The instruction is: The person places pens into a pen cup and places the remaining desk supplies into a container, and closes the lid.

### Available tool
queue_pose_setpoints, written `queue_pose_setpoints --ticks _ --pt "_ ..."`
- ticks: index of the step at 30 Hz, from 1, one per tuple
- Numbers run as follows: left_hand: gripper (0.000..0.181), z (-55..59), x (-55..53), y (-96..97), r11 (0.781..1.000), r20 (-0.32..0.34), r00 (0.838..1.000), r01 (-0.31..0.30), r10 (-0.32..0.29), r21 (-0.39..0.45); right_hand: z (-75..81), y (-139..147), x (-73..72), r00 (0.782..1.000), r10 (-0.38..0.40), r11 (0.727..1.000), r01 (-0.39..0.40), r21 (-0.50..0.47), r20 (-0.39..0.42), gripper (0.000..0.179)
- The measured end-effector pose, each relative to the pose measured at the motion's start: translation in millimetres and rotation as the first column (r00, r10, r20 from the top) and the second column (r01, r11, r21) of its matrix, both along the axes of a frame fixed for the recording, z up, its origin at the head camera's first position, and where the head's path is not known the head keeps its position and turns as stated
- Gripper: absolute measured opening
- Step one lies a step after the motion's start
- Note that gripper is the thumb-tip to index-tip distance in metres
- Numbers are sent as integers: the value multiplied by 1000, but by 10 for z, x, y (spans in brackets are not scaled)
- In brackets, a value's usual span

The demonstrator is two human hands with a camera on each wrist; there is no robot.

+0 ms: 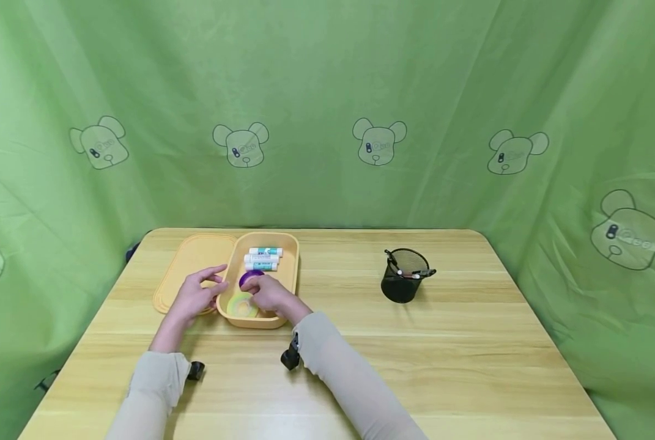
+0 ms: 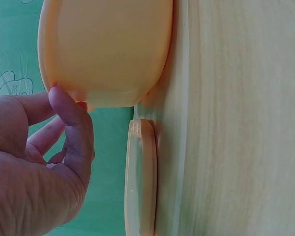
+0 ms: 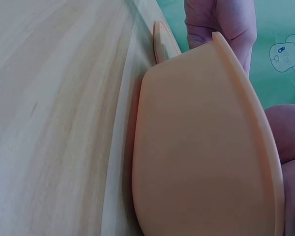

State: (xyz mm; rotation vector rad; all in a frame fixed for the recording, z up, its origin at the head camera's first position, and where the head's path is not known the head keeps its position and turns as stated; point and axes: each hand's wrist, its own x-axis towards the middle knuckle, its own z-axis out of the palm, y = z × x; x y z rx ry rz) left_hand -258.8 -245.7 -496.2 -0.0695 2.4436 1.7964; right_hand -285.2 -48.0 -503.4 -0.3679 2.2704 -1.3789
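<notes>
A yellow-orange plastic box point(image 1: 291, 260) stands on the left part of the table. Three white-and-teal glue sticks point(image 1: 262, 258) lie at its far end, and a pale yellow-green tape roll point(image 1: 242, 305) is in its near end. My right hand point(image 1: 272, 294) reaches inside and pinches a purple tape roll point(image 1: 248, 277), partly hidden under the fingers. At the box's left rim my left hand point(image 1: 195, 294) grips the edge; in the left wrist view its fingertips meet the rim. The right wrist view shows mostly the box's outer wall point(image 3: 201, 137).
The box's yellow lid point(image 1: 178, 275) lies flat on the table left of the box, partly behind my left hand. A black mesh pen holder point(image 1: 399, 287) with several pens stands to the right. A green curtain point(image 1: 327, 195) surrounds the wooden table point(image 1: 459, 366).
</notes>
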Motion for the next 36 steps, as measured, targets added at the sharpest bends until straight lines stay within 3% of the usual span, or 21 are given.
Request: queue_pose_setpoints --ticks 9,27,36 --pt "56 -121 -44 -43 1000 -33 999 3 -3 -14 10 -3 3 999 -12 1000 13 27 -53 43" --pt "55 -123 -42 -37 1000 -32 999 -7 7 -12 43 -25 34 990 34 991 -15 134 -140 45" --pt "55 -133 -56 -56 1000 -31 999 -8 7 -19 92 6 26 993 14 993 0 116 -114 40"
